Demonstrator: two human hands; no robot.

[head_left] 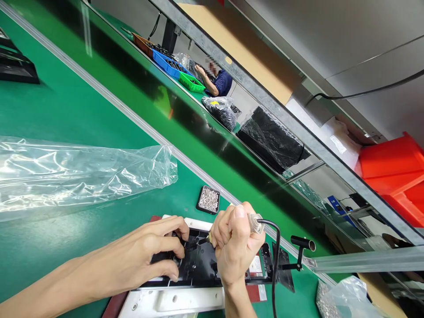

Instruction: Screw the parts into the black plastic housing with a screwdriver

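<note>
On the bench [66, 117], the panel [202, 261] lies beneath the spread left hand [155, 251]; the right hand [234, 244] grips a driver [256, 223].

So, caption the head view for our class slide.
Left hand on a black panel, right hand gripping a corded tool over it.

Green benchtop [62, 110], metal rail [124, 104] along edge, 10 to 4 o'clock from view centre. On it: black frame-like parts [18, 68], 10 o'clock; long clear plastic bag [86, 176], 9; black dish [207, 211] of small silvery pieces [209, 199], 6; white fixture [149, 304], 6–7, dark red edges [114, 306] underneath; clear bag [353, 293], 4, partly cut off.
</note>
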